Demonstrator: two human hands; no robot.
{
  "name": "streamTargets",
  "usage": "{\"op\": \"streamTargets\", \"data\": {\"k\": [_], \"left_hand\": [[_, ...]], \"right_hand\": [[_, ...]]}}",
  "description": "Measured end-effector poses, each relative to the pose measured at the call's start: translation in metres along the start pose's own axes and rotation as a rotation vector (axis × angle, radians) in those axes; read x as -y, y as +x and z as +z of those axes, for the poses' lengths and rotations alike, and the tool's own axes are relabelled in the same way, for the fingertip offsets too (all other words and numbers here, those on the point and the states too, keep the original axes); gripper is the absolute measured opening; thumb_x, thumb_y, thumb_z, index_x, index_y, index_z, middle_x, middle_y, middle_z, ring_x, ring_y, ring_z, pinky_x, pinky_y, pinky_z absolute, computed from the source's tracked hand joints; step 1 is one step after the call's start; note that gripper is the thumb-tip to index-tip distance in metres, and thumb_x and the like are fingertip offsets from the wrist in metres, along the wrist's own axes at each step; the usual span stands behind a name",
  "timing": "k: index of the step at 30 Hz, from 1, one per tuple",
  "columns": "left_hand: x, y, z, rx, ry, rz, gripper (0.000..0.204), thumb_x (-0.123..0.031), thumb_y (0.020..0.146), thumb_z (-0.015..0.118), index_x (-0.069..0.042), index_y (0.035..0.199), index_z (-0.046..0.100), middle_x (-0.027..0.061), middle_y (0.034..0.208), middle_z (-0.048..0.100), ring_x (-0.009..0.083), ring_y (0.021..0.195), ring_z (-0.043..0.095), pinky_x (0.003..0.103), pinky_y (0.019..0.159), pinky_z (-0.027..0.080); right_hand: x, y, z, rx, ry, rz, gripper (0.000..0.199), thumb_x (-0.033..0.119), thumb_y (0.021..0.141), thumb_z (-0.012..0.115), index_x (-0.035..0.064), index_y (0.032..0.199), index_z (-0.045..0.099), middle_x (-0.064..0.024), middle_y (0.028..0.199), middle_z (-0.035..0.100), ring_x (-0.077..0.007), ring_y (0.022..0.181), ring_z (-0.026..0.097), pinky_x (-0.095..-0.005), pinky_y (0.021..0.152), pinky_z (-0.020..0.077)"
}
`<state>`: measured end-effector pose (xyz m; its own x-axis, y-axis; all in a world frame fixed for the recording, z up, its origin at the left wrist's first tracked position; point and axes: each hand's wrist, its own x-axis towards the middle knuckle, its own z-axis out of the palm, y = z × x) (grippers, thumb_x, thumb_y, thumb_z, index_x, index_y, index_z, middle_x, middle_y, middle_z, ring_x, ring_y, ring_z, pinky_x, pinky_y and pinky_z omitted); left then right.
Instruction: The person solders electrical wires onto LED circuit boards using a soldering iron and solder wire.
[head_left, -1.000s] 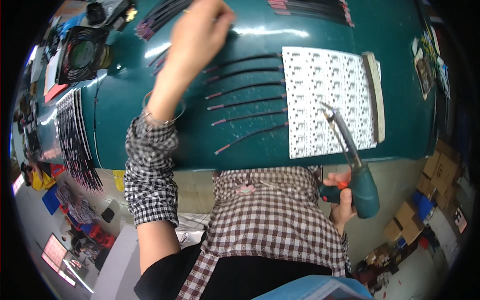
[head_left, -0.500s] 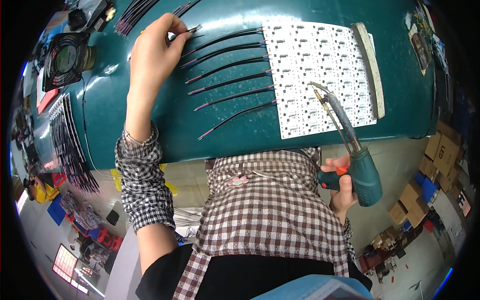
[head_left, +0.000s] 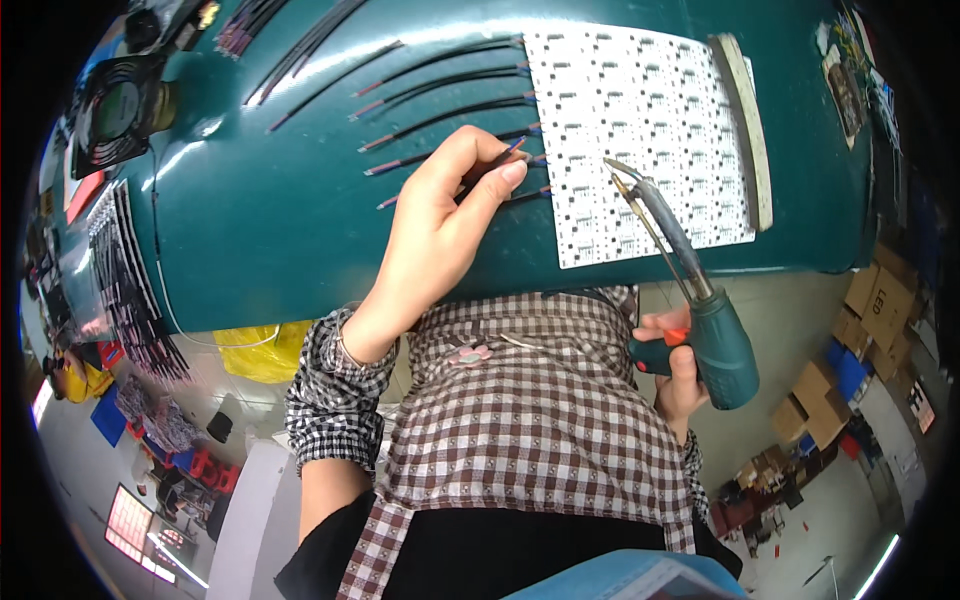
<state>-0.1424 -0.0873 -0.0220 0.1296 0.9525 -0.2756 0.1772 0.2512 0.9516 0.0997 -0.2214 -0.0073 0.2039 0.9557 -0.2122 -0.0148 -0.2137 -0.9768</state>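
Note:
My left hand (head_left: 440, 215) is closed in a pinch on a thin black cable, whose coloured wire end (head_left: 517, 146) pokes out past the fingertips. It hovers over the lower of several black cables (head_left: 450, 117) that lie side by side, with ends at the left edge of a white circuit board sheet (head_left: 640, 130). The hand hides parts of those lower cables. My right hand (head_left: 680, 375) grips a green soldering gun (head_left: 725, 345) by its handle, a finger by the orange trigger. The gun's tip (head_left: 608, 163) is above the sheet's middle.
A pale bar (head_left: 745, 130) lies along the sheet's right edge. Loose cables (head_left: 315, 50) rest at the upper left of the green table (head_left: 270, 220). A black fan (head_left: 120, 110) stands at the far left, near a bundle of finished-looking strips with cables (head_left: 125, 270).
My left hand has come from the loose cables at the upper left, toward me and right, to the sheet's left edge with a cable. The soldering gun has shifted slightly left.

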Motion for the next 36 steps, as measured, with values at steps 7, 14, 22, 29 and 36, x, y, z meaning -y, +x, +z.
{"op": "streamTargets", "data": {"k": [7, 14, 22, 29, 36], "left_hand": [[-0.004, -0.019, 0.014, 0.139, 0.242, 0.003, 0.017, 0.003, 0.08, 0.072, 0.002, 0.097, 0.068, 0.005, 0.081, 0.065, 0.0094, 0.073, 0.058, 0.022, 0.067, 0.046], [0.011, -0.024, 0.03, 0.008, 0.19, -0.011, 0.009, 0.0, 0.086, 0.069, 0.004, 0.089, 0.062, 0.0033, 0.078, 0.063, 0.0036, 0.073, 0.056, 0.019, 0.067, 0.046], [0.013, -0.018, 0.031, -0.017, 0.288, -0.027, 0.007, -0.002, 0.08, 0.067, 0.003, 0.083, 0.063, 0.009, 0.074, 0.066, 0.0155, 0.067, 0.063, 0.028, 0.061, 0.05], [0.008, -0.018, 0.035, -0.04, 0.353, -0.011, 0.011, -0.006, 0.072, 0.067, 0.0, 0.074, 0.058, 0.013, 0.071, 0.063, 0.0274, 0.061, 0.063, 0.036, 0.056, 0.049], [0.009, -0.02, 0.037, -0.064, 0.376, 0.0, 0.012, -0.005, 0.072, 0.067, 0.0, 0.072, 0.056, 0.0123, 0.07, 0.062, 0.0264, 0.06, 0.062, 0.036, 0.054, 0.048]], "right_hand": [[-0.005, -0.007, -0.002, -0.006, 0.053, -0.033, 0.048, 0.029, 0.092, 0.062, -0.0123, 0.114, 0.053, -0.0181, 0.096, 0.062, -0.0266, 0.079, 0.068, -0.0342, 0.071, 0.0605], [-0.001, -0.02, -0.01, 0.066, 0.047, 0.049, 0.046, 0.027, 0.092, 0.061, -0.0121, 0.114, 0.054, -0.0202, 0.101, 0.063, -0.0262, 0.08, 0.067, -0.035, 0.071, 0.0587], [-0.001, -0.03, -0.014, 0.064, 0.024, 0.05, 0.042, 0.023, 0.093, 0.06, -0.0104, 0.118, 0.053, -0.0207, 0.104, 0.063, -0.0265, 0.089, 0.066, -0.0374, 0.075, 0.0575], [0.001, -0.032, -0.024, 0.109, -0.034, 0.2, 0.047, 0.02, 0.084, 0.075, -0.0072, 0.118, 0.056, -0.0184, 0.106, 0.067, -0.026, 0.093, 0.068, -0.0385, 0.083, 0.0567], [-0.011, -0.034, -0.028, 0.162, -0.133, 0.1, 0.043, 0.015, 0.082, 0.077, -0.008, 0.113, 0.058, -0.0152, 0.093, 0.068, -0.0241, 0.086, 0.07, -0.0375, 0.08, 0.0578]]}}
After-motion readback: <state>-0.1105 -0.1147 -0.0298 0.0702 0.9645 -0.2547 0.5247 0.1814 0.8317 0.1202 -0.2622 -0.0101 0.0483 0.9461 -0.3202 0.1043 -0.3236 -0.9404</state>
